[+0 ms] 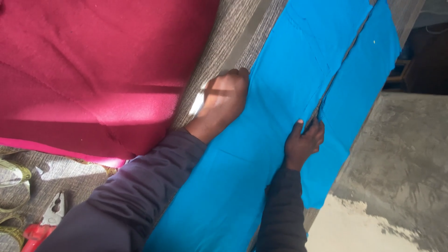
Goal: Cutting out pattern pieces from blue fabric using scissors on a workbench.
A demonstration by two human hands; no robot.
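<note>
While both of my hands press on the bright blue cloth [261, 154], it lies as a long flat strip from the bottom centre to the upper right of the frame, on the grey woven table top [219, 51].

From the left: a yellow measuring tape [11, 186] and red-handled pliers [44, 224] sit at the lower left, and a large crimson fabric sheet [88, 70] fills the upper left. At centre my left hand [223, 100] rests at the blue cloth's left edge, fingers curled under in a loose fist; I cannot tell whether it grips anything. Further right my right hand [304, 141] lies on the cloth beside a dark slit, fingers bent and pinching the fabric there. Bare concrete floor [401, 154] shows at far right.
</note>
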